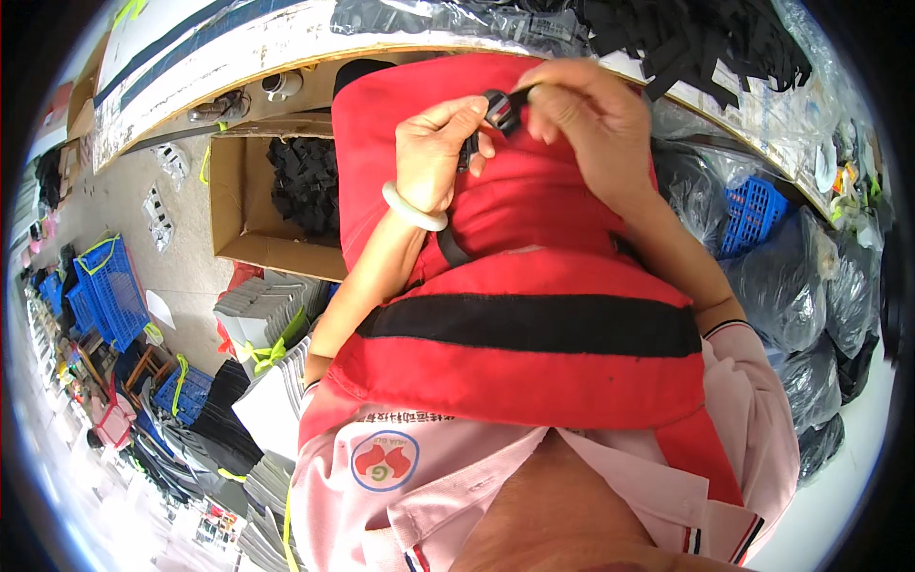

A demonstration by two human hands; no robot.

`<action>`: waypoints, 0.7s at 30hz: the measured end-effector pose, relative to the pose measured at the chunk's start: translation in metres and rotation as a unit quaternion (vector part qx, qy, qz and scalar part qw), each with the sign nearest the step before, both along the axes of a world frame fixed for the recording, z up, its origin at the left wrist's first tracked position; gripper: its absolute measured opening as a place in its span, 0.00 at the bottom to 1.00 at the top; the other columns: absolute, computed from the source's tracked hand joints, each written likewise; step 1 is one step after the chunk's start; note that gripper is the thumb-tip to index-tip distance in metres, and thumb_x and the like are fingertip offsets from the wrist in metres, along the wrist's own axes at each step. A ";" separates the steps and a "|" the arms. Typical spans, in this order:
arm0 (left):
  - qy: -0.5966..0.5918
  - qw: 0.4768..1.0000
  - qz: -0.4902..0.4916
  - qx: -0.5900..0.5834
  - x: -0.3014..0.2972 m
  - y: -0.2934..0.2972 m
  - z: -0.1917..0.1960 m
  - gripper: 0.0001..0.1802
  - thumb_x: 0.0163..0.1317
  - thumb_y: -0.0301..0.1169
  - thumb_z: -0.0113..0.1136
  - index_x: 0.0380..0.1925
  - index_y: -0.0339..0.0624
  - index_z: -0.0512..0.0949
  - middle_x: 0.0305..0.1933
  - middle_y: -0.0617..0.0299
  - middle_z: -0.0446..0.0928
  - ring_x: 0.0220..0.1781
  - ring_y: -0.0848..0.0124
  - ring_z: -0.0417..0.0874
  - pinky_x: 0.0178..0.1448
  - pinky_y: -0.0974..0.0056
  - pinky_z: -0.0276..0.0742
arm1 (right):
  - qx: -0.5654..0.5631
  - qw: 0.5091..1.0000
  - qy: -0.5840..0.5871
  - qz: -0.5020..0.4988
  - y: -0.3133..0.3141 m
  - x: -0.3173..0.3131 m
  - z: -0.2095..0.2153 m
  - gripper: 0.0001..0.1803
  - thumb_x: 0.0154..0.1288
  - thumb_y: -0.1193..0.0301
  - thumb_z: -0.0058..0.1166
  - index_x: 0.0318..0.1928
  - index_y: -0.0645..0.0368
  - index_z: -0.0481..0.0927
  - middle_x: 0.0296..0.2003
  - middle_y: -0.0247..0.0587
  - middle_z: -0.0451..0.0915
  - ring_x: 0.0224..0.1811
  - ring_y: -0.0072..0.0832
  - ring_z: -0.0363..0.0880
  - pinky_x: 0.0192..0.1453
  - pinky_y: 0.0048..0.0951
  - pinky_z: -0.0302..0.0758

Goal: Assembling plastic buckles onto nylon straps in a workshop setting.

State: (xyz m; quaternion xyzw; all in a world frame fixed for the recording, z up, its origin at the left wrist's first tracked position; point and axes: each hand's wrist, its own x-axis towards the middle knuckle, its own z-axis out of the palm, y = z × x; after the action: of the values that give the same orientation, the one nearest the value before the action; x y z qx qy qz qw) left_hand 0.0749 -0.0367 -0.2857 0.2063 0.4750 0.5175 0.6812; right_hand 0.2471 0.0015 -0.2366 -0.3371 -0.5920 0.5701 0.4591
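Observation:
Over my lap, covered by a red apron (515,386), both hands meet at a small black buckle (502,112). My left hand (434,153), with a pale bangle at the wrist, pinches it between thumb and fingers. A further black piece (468,151) hangs beneath the left fingers; its shape is partly hidden. My right hand (596,124) is closed on a short black strap (520,96) at the buckle's right side. How far the strap passes through the buckle is too small to tell.
Beyond my lap runs a worktable edge (257,62), with a heap of black straps (701,43) at its right. An open cardboard box (229,195) of black pieces stands left. Clear plastic bags (786,281) and a blue basket (753,214) crowd the right; blue crates (112,291) stand far left.

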 end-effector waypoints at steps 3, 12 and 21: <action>0.066 0.996 0.036 0.050 0.008 0.002 0.006 0.10 0.66 0.27 0.58 0.41 0.29 0.80 0.30 0.56 0.81 0.20 0.75 0.78 0.17 0.75 0.69 | -0.078 0.992 -0.098 -0.002 0.009 0.003 0.009 0.08 0.68 0.73 0.54 0.45 0.62 0.81 0.27 0.31 0.80 0.20 0.13 0.72 0.22 0.14 0.67; 0.172 0.974 0.037 0.145 0.014 -0.007 0.001 0.10 0.61 0.20 0.62 0.42 0.32 0.81 0.34 0.60 0.79 0.22 0.79 0.76 0.20 0.77 0.68 | -0.215 0.969 -0.119 -0.008 -0.004 -0.003 -0.023 0.11 0.65 0.70 0.58 0.44 0.63 0.74 0.21 0.34 0.78 0.16 0.16 0.73 0.18 0.17 0.68; 0.217 0.949 -0.008 0.227 0.002 -0.014 0.008 0.09 0.57 0.14 0.62 0.37 0.33 0.84 0.39 0.60 0.76 0.24 0.80 0.74 0.24 0.77 0.70 | -0.270 0.956 -0.067 0.095 0.013 0.013 -0.023 0.15 0.68 0.64 0.56 0.46 0.65 0.79 0.27 0.33 0.79 0.27 0.17 0.78 0.27 0.17 0.74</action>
State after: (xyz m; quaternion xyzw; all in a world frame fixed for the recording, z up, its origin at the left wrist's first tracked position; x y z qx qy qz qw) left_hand 0.0765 -0.0506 -0.2775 0.4663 0.4801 0.5489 0.5008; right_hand 0.2601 0.0144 -0.2592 -0.4282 -0.4743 0.7259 0.2545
